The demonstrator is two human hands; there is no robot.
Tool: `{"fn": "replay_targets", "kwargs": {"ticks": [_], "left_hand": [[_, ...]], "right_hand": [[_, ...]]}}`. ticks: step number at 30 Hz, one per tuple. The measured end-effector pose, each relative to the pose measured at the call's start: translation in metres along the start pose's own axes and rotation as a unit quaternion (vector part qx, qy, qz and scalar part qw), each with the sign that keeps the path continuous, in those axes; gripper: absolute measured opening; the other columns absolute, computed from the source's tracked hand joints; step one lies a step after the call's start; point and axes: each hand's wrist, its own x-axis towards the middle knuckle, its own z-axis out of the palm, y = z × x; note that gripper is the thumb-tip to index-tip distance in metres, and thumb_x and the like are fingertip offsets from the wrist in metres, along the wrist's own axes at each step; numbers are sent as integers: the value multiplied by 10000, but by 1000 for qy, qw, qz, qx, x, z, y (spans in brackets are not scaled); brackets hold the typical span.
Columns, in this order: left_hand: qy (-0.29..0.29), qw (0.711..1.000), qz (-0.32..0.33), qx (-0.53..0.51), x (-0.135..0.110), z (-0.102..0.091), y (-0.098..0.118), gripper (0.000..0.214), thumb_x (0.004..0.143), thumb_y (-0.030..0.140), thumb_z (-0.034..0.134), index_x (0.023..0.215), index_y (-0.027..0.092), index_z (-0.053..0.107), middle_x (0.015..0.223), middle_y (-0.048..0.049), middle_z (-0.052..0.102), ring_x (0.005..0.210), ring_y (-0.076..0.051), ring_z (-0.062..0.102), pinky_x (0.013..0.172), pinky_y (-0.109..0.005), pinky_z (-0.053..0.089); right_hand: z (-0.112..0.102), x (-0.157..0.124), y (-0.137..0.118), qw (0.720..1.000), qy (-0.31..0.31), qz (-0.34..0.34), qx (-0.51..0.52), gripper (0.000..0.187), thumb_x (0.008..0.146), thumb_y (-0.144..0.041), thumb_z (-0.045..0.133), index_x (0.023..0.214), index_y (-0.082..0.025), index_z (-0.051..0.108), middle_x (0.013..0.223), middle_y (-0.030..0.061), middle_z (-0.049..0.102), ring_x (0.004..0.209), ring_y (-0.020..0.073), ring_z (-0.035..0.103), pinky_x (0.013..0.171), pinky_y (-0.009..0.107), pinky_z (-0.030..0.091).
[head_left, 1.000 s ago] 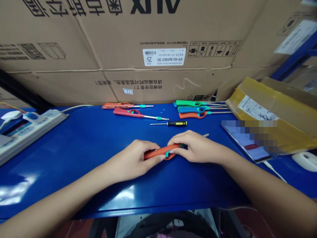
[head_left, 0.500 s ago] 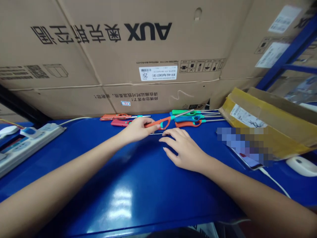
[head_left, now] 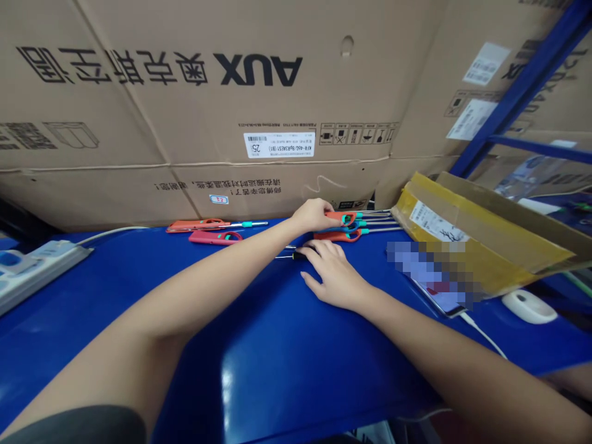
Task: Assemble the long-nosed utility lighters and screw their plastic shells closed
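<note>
My left hand (head_left: 313, 216) reaches to the back of the blue table (head_left: 259, 345) and is closed on the handle of an orange long-nosed lighter (head_left: 343, 216), which lies on a pile of similar lighters (head_left: 351, 233) with metal tubes pointing right. My right hand (head_left: 333, 271) rests on the table in front of that pile, fingers curled over the black handle of a small screwdriver (head_left: 296, 253). Two more lighters, an orange lighter (head_left: 198, 226) and a pink lighter (head_left: 215, 237), lie to the left near the cardboard.
Large cardboard boxes (head_left: 222, 105) wall off the back. A power strip (head_left: 32, 268) with a cable sits at far left. At right are a blurred phone (head_left: 430, 277), an open yellow-taped box (head_left: 481, 240), a white mouse (head_left: 528, 306) and blue shelving (head_left: 518, 92).
My left hand carried the orange lighter from the table's middle back and right onto the pile of lighters. My right hand let go of it and came down on the screwdriver.
</note>
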Motion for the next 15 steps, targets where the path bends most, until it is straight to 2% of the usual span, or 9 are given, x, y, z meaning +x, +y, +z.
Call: {"fn": "replay_targets", "kwargs": {"ticks": [6,9,12,15], "left_hand": [[87,991,29,95,-6,11,6,357,985,358,624,1284,164,600,1294,-114,620,1103,-245,646,928,-459,572],[108,984,41,134,-17,7,11,367,982,362,628,1289,162,595,1299,-113,617,1112,-250,642,934,-470,569],[103,980,50,163,-36,-13,6,373,970,374,637,1273,158,607,1315,-117,609,1159,-268,619,976,-495,537],[76,980,41,182,-64,-45,-20,303,941,332,591,1169,161,696,1247,-133,651,1119,-276,642,968,-407,513]], "right_hand": [[2,0,2,1000,-11,16,4,435,964,-306,527,1351,-108,560,1338,207,567,1280,350,492,1061,547,430],[1,0,4,1000,-6,10,3,414,960,-295,542,1340,-135,578,1336,183,581,1271,334,502,1066,530,429],[1,1,10,1000,1,2,2,352,955,-270,560,1289,-169,610,1294,143,625,1227,309,537,1064,499,433],[1,1,16,1000,10,-1,2,311,935,-240,593,1238,-182,625,1244,126,661,1205,301,562,1050,483,438]]}}
